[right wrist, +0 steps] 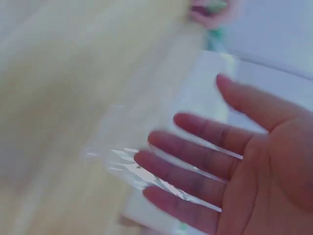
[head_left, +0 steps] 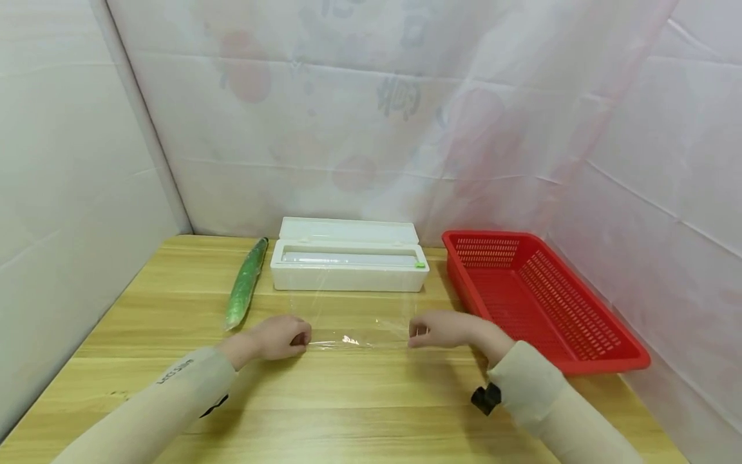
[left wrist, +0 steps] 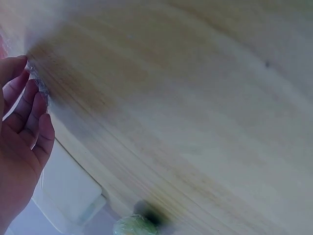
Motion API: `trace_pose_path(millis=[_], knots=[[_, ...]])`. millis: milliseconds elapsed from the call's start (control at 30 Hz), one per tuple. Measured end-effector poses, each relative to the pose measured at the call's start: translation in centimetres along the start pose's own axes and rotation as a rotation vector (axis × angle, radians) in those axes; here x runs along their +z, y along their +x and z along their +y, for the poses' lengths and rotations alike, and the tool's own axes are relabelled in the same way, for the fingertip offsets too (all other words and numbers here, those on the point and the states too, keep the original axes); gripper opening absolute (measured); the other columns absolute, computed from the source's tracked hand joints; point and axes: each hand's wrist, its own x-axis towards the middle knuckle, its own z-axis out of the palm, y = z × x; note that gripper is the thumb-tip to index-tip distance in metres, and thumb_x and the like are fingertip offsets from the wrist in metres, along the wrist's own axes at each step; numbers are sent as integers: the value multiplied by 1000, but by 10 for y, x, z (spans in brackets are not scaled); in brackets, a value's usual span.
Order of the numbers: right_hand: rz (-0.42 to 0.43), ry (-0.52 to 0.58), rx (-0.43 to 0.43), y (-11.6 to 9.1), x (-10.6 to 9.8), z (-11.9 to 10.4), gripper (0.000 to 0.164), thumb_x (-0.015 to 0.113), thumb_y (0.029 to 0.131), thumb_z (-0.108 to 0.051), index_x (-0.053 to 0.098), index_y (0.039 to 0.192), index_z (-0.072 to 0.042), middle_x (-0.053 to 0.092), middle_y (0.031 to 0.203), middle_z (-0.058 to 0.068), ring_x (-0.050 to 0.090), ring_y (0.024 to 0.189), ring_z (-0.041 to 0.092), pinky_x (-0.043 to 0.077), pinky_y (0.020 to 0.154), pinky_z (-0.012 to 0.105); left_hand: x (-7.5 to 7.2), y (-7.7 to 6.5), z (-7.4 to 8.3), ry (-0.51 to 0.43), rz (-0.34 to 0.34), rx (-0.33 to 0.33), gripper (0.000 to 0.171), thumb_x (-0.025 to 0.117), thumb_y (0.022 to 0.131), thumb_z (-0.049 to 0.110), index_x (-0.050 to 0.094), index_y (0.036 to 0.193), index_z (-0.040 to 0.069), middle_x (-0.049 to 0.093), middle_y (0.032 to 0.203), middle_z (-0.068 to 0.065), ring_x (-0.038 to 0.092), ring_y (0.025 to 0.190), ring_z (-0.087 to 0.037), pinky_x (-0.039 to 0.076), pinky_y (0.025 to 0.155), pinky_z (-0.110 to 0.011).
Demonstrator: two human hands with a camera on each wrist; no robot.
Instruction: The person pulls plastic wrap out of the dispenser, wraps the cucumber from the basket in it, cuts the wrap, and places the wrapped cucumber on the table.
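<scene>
A clear sheet of plastic wrap (head_left: 359, 316) stretches over the table from a white dispenser box (head_left: 350, 278) with its lid raised. My left hand (head_left: 284, 337) pinches the sheet's near left corner. In the left wrist view the left hand (left wrist: 24, 122) has crinkled film along its fingertips. At the sheet's right side is my right hand (head_left: 443, 327), its fingers bent downward. The right wrist view shows that right hand (right wrist: 234, 161) with fingers spread and thumb apart, over the shiny film (right wrist: 124, 159); whether they touch is unclear.
Left of the box lies a film-wrapped cucumber (head_left: 246, 283) on the wooden table (head_left: 324, 425). A red plastic basket (head_left: 476, 290) stands at the right, close to my right forearm. White sheeting (head_left: 359, 129) walls in the table's back and sides.
</scene>
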Motion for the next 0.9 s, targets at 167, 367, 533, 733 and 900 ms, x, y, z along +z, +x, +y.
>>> trace_pose_path(millis=[167, 367, 533, 733, 900], knots=[[29, 225, -59, -19, -49, -3, 24, 53, 95, -28, 61, 104, -7, 63, 93, 3, 61, 85, 15, 52, 75, 29, 0, -5, -2, 6, 16, -14, 9, 64, 85, 13, 57, 80, 15, 49, 71, 8, 41, 64, -3, 37, 58, -18], [176, 346, 45, -35, -100, 26, 33, 52, 96, -26, 57, 116, 1, 65, 97, 11, 63, 86, 19, 55, 80, 34, 1, -9, -7, 0, 32, -18, 8, 65, 84, 14, 58, 80, 15, 50, 71, 8, 41, 63, -2, 38, 58, -18], [233, 395, 121, -38, -120, 69, 47, 48, 98, -32, 49, 127, 5, 66, 101, 8, 65, 88, 13, 55, 81, 31, 0, -15, -9, -3, 44, -20, 8, 65, 83, 13, 58, 80, 15, 50, 71, 8, 41, 64, -1, 38, 58, -18], [226, 452, 206, -34, -116, 121, 51, 41, 100, -30, 41, 130, 11, 66, 100, 5, 63, 86, 9, 55, 79, 33, 3, -18, -7, -14, 45, -22, 8, 65, 84, 14, 58, 80, 16, 49, 71, 9, 41, 64, -1, 38, 58, -18], [171, 450, 281, -32, -96, 153, 58, 41, 100, -31, 35, 133, 18, 66, 105, 16, 66, 93, 19, 52, 89, 45, 5, -18, -3, -23, 33, -35, 7, 65, 85, 14, 58, 81, 16, 49, 72, 9, 41, 65, -2, 38, 59, -18]])
